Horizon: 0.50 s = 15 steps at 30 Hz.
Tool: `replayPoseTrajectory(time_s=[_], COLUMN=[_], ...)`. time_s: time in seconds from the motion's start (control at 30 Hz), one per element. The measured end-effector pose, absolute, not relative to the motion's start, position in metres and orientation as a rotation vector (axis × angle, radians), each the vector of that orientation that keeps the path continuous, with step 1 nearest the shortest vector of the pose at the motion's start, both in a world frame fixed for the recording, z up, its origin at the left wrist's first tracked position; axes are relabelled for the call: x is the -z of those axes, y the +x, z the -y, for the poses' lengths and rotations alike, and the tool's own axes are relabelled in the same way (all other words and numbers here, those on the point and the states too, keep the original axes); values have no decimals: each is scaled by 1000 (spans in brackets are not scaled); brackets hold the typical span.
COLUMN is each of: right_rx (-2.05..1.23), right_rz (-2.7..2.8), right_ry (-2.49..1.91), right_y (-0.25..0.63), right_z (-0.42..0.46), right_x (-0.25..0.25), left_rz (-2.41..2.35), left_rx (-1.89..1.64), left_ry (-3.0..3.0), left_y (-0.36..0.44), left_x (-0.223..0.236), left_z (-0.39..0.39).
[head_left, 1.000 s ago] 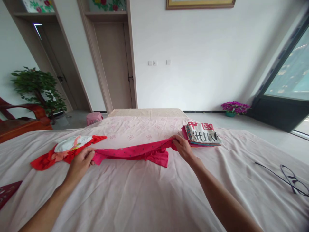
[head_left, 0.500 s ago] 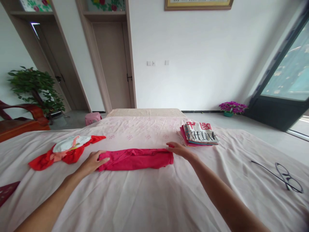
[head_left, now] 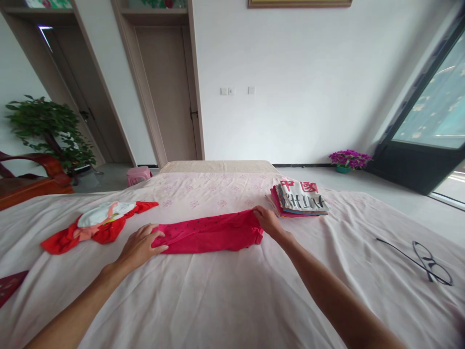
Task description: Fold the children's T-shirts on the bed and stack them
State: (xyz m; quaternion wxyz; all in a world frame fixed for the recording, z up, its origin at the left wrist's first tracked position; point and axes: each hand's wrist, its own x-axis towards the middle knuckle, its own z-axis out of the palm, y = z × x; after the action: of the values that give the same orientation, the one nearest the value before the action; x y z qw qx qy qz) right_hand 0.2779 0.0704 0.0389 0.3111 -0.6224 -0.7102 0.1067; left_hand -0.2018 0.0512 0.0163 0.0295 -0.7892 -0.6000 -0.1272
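A crimson garment (head_left: 210, 235) with small dark dots lies in a long folded strip across the cloth in front of me; its exact kind cannot be told. My left hand (head_left: 141, 245) grips its left end, thumb on the near side and fingers over the top. At the far right corner, my right hand (head_left: 267, 220) pinches the fabric and lifts that edge slightly. Just beyond the right hand is a stack of folded clothes (head_left: 301, 198), topped by a white piece with red and black lettering. To the left lies a loose red and white garment (head_left: 105, 220).
A pale flowered cloth (head_left: 203, 295) covers the broad surface. Black-framed glasses (head_left: 428, 264) rest at the right, and part of a dark red item (head_left: 10, 286) shows at the left edge. Beyond are a pink stool (head_left: 138, 175), a leafy plant (head_left: 47, 126) and purple flowers (head_left: 348, 159).
My right hand has closed on the garment's far right corner and raised it a little, drawing the top edge straighter. My left hand has shifted slightly right over its end.
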Motion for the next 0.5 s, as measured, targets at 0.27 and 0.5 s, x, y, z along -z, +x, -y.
replayPoseTrajectory(time_s=[0.27,0.5], right_rx=[-1256,-1680], right_rz=[1651,2062], right_ry=[-1320,-1080], right_y=[274,302], right_z=[-35,-1], right_x=[-89,-132], left_rz=[1964,2511], left_rx=[846,1565], left_ry=[-2297,-2616], left_y=[-209,-247], left_x=[-24,-86], left_z=[-49,-41])
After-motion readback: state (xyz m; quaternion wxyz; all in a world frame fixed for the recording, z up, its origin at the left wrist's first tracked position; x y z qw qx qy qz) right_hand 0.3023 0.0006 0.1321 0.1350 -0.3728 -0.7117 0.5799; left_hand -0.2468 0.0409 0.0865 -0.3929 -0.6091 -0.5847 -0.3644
